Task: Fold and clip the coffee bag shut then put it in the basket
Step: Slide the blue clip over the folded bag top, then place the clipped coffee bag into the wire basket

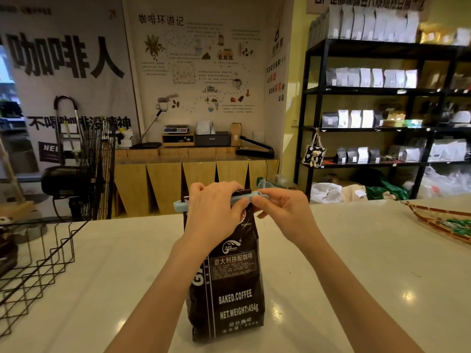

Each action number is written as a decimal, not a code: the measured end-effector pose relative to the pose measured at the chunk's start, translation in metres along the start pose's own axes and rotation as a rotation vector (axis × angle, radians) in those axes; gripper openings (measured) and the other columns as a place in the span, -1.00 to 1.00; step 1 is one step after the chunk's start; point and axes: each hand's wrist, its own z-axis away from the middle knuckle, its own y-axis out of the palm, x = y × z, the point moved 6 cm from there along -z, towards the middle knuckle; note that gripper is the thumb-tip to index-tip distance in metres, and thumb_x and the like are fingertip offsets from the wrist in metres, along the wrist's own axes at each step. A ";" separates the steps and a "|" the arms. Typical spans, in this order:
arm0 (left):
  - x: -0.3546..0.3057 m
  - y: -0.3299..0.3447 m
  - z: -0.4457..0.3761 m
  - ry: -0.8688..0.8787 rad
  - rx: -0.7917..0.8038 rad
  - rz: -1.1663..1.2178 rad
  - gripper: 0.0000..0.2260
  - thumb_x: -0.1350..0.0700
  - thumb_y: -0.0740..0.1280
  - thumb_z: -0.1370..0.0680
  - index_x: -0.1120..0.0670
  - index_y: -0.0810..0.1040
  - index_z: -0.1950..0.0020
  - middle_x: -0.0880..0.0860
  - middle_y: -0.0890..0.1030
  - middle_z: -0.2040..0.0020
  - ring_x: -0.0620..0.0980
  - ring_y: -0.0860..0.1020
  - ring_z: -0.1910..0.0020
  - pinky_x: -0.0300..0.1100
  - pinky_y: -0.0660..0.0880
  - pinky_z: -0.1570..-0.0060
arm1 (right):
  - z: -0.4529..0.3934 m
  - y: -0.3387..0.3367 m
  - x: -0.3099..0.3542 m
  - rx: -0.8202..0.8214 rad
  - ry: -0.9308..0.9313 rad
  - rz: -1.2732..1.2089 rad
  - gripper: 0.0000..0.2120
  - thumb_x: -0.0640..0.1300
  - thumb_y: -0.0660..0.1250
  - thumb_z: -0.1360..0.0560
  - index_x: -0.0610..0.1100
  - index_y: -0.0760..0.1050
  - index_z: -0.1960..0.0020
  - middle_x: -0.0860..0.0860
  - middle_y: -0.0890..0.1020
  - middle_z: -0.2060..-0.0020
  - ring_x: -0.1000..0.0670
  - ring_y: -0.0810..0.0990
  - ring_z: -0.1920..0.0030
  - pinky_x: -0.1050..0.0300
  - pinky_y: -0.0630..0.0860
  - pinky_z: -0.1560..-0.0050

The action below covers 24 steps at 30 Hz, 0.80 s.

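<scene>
Dark brown coffee bag (230, 289) here, almost black, printed with white lettering and a thin white-lined label box. Across its top, a pale blue clip (240, 199). The counter (356, 263) is glossy cream-white. At the left, a black wire basket (35, 271), its sides bent in a zigzag pattern. At the right edge, a tray (433, 220) with a red-and-tan striped rim, green wrappers inside. Behind, black shelving (309, 103) carries white and grey pouches, and the wall banner (68, 59) is white with bold black characters.
</scene>
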 end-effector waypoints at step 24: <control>0.090 0.054 0.106 -0.726 0.511 1.010 -0.18 -0.09 0.57 0.06 -0.11 0.42 -0.17 0.00 0.63 -0.04 0.01 0.61 -0.04 0.04 0.56 -0.04 | 0.009 0.011 -0.054 0.330 0.530 -0.249 -0.41 0.01 0.42 -0.36 -0.05 0.33 -0.34 -0.05 0.60 -0.16 -0.02 0.60 -0.13 -0.02 0.51 -0.16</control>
